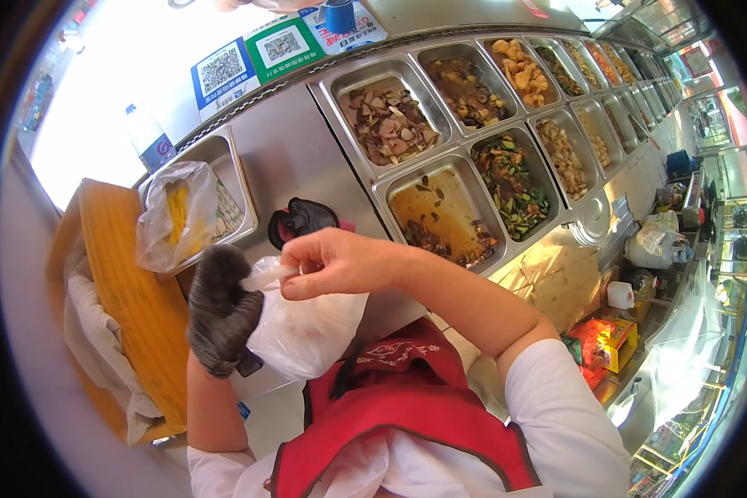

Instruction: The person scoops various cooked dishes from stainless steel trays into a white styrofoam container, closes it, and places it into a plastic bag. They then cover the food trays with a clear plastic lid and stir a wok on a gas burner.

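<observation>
A white, translucent plastic bag point(311, 327) with something bulky inside hangs in front of the red apron, at the counter's edge. My left hand point(221, 311), in a dark glove, grips one side of the bag's gathered top. My bare right hand point(324, 264) pinches the other side between thumb and fingers. What the bag contains cannot be made out. Just beyond my right hand, a black cloth item with a pink part point(305, 218) lies on the steel counter point(280, 149).
Steel trays of cooked food point(439, 134) run off to the right in two rows. At the left are an open cardboard box point(124, 299), a steel tray point(239, 187) with wrapped chopsticks and a clear bag point(152, 230), and a bottle point(149, 140). Printed code cards point(286, 53) lie behind.
</observation>
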Demonstrator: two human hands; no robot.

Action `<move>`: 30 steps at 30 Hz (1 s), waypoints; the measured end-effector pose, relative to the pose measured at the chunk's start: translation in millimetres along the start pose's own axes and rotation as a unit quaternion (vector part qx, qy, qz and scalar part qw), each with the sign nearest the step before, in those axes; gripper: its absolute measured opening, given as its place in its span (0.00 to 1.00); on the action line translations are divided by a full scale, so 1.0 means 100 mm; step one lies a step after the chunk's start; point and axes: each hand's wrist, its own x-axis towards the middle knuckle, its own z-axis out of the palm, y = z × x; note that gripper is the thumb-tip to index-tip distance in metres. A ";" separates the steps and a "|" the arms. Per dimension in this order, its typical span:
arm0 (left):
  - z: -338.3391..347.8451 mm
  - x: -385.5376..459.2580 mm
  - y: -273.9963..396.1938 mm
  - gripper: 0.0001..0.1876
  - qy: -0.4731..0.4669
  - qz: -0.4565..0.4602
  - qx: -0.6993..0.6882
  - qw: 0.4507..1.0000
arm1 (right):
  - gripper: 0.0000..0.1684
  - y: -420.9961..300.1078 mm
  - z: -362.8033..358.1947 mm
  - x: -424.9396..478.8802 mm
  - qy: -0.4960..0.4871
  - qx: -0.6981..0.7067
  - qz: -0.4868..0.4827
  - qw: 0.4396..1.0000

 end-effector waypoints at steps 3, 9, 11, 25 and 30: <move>-0.01 0.47 0.36 0.36 0.010 -0.012 -0.122 0.992 | 0.14 -0.36 -0.35 0.18 0.038 -0.080 -0.064 0.994; -0.12 1.66 0.37 0.23 -0.014 0.068 -0.085 0.994 | 0.14 -0.60 -1.14 0.82 0.115 -0.147 -0.144 0.972; 0.00 2.08 0.35 0.20 0.015 0.077 -0.078 0.994 | 0.12 -0.56 -1.52 1.13 0.143 -0.110 -0.136 0.974; -0.05 4.11 0.22 0.07 0.013 0.248 0.649 0.719 | 0.15 -0.72 -3.02 2.36 0.257 -0.215 -0.151 0.930; 0.08 4.22 0.03 0.07 0.020 0.231 0.603 0.763 | 0.21 -0.60 -3.12 2.40 0.282 -0.149 -0.129 0.939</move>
